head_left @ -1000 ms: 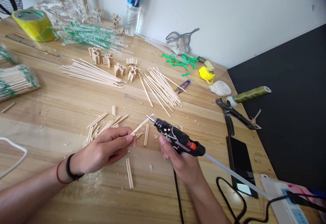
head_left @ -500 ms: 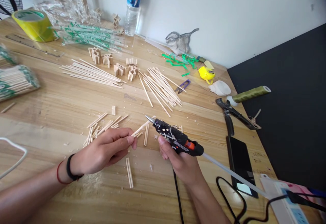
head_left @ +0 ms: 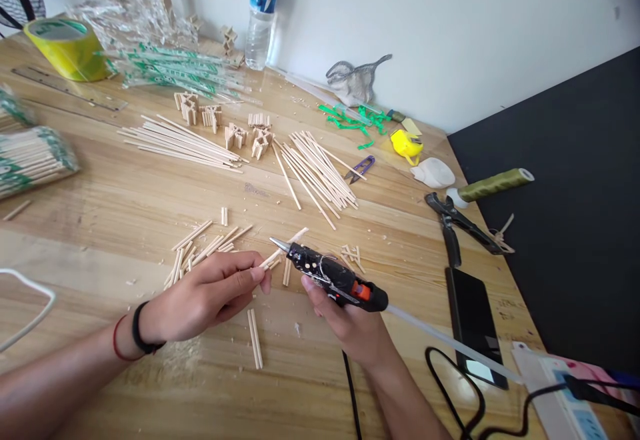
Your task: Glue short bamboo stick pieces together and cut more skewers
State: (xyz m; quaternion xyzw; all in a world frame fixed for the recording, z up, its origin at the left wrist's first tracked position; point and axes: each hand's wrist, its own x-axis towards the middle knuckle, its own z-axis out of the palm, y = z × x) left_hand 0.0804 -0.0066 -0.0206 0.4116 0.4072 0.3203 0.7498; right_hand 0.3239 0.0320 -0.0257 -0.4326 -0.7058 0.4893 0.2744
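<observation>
My left hand (head_left: 215,293) pinches a thin wooden stick (head_left: 271,259) between thumb and fingers, its free end pointing up and right. My right hand (head_left: 345,320) is wrapped round a black hot glue gun (head_left: 335,273), whose metal nozzle (head_left: 280,245) lies over the stick. A clear glue stick (head_left: 450,341) trails from the gun's back end. Short cut sticks (head_left: 213,247) lie in a loose heap behind my left hand, partly hidden by it. Two short sticks (head_left: 255,339) rest side by side in front of it.
Long sticks (head_left: 320,173) spread across the middle, with small glued stick pieces (head_left: 235,136) beside them. Purple snips (head_left: 360,169), a yellow tape measure (head_left: 406,145), black cutters (head_left: 463,227) and a phone (head_left: 475,323) lie rightward. A water bottle (head_left: 260,27) stands by the wall. A black cord (head_left: 353,393) hangs below the gun.
My right hand has moved the glue gun left, bringing its nozzle back along the stick toward my left fingers. Small stick pieces behind the gun have come into view. My left hand stays put.
</observation>
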